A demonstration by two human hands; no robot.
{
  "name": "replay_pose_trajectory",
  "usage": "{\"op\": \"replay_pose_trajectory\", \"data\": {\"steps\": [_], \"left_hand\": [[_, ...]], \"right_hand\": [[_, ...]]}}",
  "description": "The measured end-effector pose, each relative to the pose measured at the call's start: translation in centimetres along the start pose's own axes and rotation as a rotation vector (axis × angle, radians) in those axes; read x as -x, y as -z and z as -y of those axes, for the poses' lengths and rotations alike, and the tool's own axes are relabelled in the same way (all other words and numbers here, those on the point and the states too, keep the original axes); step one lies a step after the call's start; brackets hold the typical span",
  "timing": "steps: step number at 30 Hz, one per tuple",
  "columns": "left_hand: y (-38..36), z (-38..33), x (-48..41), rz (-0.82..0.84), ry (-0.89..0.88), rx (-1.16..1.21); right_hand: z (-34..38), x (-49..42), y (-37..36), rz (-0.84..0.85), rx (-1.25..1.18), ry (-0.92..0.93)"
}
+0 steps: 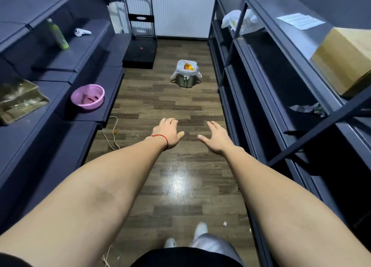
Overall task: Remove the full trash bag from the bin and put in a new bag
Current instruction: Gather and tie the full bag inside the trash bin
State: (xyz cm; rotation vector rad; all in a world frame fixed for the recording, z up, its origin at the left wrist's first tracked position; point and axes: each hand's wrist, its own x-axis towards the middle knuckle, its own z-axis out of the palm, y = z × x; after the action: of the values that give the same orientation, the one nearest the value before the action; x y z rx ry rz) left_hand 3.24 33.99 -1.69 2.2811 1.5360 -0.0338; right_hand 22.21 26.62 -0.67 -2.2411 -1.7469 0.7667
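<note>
Head view: left hand [167,133], right hand [216,139], fingers [214,124] loosely extended, empty.

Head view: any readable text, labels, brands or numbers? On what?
Nothing is legible.
Sheet of paper, upper right: printed lines, too blurred to read.
Oval badge on the hand truck: too small to read.
Green bottle, upper left: no readable label.
</note>
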Motion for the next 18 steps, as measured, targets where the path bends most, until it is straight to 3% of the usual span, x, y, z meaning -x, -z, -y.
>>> {"op": "replay_pose_trajectory", "data": {"steps": [18], "left_hand": [[1.7,-4.6,-20.6,0.007,0.082,0.007]], "right_hand": [[-6.3,-21.2,6.5,0.11,-0.014,0.043]]}}
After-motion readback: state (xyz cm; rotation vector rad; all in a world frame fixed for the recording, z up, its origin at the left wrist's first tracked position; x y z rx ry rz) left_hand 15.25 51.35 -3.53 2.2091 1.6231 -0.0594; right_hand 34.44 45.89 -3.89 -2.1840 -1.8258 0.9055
